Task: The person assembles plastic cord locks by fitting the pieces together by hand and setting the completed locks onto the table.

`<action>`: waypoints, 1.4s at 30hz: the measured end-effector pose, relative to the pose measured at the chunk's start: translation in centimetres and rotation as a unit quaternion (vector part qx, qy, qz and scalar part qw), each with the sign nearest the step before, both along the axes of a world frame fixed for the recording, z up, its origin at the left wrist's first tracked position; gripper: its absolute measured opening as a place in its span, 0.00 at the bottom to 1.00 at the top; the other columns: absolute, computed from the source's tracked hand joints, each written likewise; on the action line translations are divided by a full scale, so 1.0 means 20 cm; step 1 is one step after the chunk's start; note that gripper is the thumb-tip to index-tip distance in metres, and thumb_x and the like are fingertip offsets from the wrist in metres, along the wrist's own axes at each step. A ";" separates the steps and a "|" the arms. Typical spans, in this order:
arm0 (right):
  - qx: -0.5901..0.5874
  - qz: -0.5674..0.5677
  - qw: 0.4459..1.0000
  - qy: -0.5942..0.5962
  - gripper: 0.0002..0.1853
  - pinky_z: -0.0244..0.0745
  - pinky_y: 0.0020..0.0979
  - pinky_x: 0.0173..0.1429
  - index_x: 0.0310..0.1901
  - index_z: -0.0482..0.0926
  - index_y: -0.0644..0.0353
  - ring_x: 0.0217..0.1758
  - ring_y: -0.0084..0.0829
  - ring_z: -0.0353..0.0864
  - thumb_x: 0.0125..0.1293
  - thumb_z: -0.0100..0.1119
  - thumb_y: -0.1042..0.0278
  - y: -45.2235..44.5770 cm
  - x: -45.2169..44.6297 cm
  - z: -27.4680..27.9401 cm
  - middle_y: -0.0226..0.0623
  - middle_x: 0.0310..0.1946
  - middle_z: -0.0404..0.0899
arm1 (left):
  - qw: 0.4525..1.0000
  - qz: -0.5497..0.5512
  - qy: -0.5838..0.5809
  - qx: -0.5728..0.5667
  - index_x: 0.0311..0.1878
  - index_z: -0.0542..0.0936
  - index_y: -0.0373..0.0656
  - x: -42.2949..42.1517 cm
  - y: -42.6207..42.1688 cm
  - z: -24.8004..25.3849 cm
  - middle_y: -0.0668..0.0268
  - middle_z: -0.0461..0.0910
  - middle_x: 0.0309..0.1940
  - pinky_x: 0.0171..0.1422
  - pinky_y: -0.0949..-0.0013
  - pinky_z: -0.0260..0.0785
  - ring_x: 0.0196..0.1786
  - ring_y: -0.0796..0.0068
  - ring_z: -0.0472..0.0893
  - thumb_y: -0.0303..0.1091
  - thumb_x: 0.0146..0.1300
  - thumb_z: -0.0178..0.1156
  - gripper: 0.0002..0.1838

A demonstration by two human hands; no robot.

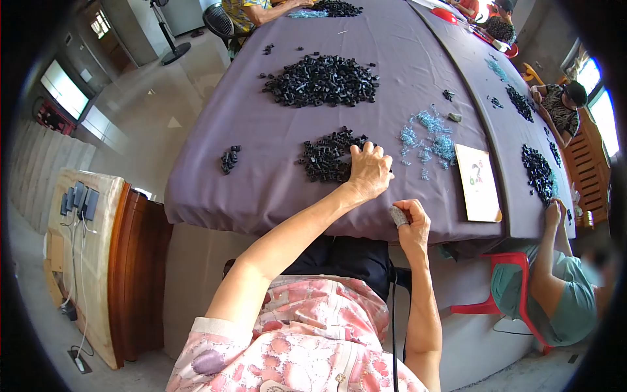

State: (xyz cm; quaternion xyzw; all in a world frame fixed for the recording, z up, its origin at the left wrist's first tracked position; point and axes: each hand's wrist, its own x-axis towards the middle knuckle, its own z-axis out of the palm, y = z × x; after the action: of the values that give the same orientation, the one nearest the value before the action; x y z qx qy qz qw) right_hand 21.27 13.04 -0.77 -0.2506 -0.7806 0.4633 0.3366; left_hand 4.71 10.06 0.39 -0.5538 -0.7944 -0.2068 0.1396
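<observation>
My left hand (370,173) is at the right edge of a small pile of black plastic pieces (324,157), its fingers bent down and closed, with their tips hidden. My right hand (414,223) is closed at the table's front edge, fingers curled in. A speckled grey piece (398,216) shows at its thumb; I cannot tell whether it is a wrap or a held thing. Beyond my hands, blue coiled springs (431,137) lie scattered on the purple-grey tablecloth (261,196).
A larger heap of black pieces (320,80) lies farther back, a small cluster (230,159) at left. A board with a picture (478,183) and a stone (454,117) lie at right. Other people sit around the table, one on a red chair (522,261). A wooden cabinet (134,274) stands left.
</observation>
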 end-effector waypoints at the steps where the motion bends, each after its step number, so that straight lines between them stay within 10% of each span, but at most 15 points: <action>1: 0.007 0.001 1.000 -0.010 0.13 0.68 0.22 0.36 0.34 0.76 0.66 0.29 0.23 0.73 0.46 0.49 0.90 0.00 0.00 0.01 0.33 0.28 0.72 | 1.000 -0.004 0.001 -0.008 0.31 0.81 0.50 0.00 0.01 -0.01 0.67 0.76 0.33 0.45 0.56 0.56 0.45 0.65 0.70 0.42 0.49 0.64 0.09; 26: 0.049 -0.006 0.998 -0.025 0.10 0.69 0.24 0.36 0.34 0.76 0.65 0.28 0.26 0.74 0.49 0.55 0.87 -0.01 0.00 0.04 0.35 0.27 0.73 | 0.998 -0.049 0.001 0.033 0.29 0.80 0.49 -0.06 -0.18 -0.02 0.68 0.72 0.32 0.43 0.60 0.56 0.41 0.68 0.69 0.36 0.48 0.64 0.05; 30: 0.038 -0.005 0.999 -0.029 0.10 0.69 0.24 0.36 0.33 0.76 0.65 0.28 0.26 0.74 0.49 0.55 0.87 -0.01 0.00 0.05 0.35 0.27 0.73 | 0.975 -0.095 -0.091 0.181 0.30 0.79 0.44 -0.08 -0.20 0.01 0.68 0.74 0.29 0.40 0.66 0.65 0.35 0.69 0.72 0.29 0.48 0.64 0.06; 33: 0.040 -0.005 0.999 -0.021 0.09 0.69 0.24 0.36 0.33 0.76 0.65 0.28 0.26 0.73 0.49 0.55 0.86 -0.01 0.00 0.05 0.35 0.27 0.73 | 0.915 -0.116 -0.352 0.162 0.33 0.79 0.39 -0.05 -0.27 0.07 0.66 0.74 0.28 0.36 0.72 0.67 0.30 0.74 0.74 0.25 0.50 0.64 0.07; 42: 0.028 0.000 0.999 -0.025 0.09 0.68 0.23 0.35 0.33 0.76 0.65 0.27 0.23 0.72 0.49 0.55 0.87 -0.01 0.00 0.05 0.33 0.27 0.73 | 0.830 -0.149 -0.523 0.126 0.43 0.78 0.39 0.02 -0.38 -0.01 0.72 0.75 0.32 0.33 0.79 0.67 0.28 0.86 0.71 0.25 0.58 0.59 0.09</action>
State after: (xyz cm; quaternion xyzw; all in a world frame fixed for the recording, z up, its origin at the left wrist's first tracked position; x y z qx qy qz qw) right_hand 21.19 12.78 0.24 -0.2524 -0.8014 0.4346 0.3244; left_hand 5.09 2.36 0.17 -0.4521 -0.6234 -0.5822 -0.2609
